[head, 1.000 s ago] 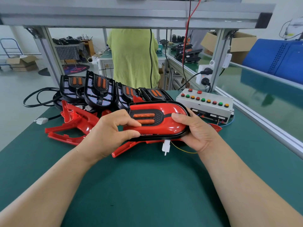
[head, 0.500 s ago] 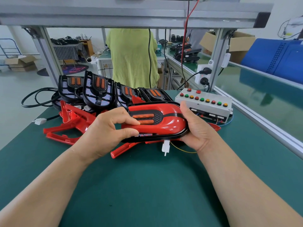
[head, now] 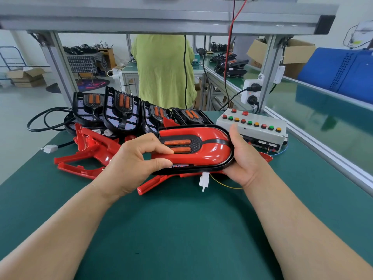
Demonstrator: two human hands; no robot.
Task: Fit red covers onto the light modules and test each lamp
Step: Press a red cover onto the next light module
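1. Head view: you hold one light module [head: 199, 171] with its red cover [head: 214, 151] on, just above the green surface [head: 181, 229] and near the button box [head: 252, 128].
2. Your left hand [head: 133, 164] pinches one end, and your right hand [head: 245, 158] wraps around the round end.
3. It looks light, hard and shiny, so it may slip. Hold the black rim at both ends, not the hanging white plug [head: 203, 179].
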